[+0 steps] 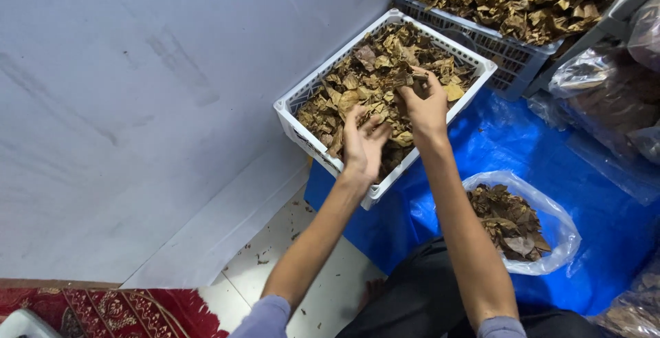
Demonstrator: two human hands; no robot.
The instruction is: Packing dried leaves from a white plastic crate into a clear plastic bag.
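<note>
Dry crinkled leaves (385, 70), plastic crate (302, 97)

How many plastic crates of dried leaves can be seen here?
2. The white crate lies under both hands, left hand and right hand; the grey crate sits behind it, top right. More may lie out of frame.

I see even, fairly bright indoor light, probably from overhead. Shadows are soft and faint on the wall (137, 104). The blue sheet (550, 173) and clear bag (550, 221) catch mild glare. Focus is sharp at centre; the edges bend and soften, and the red rug (103, 310) looks slightly blurred.
</note>
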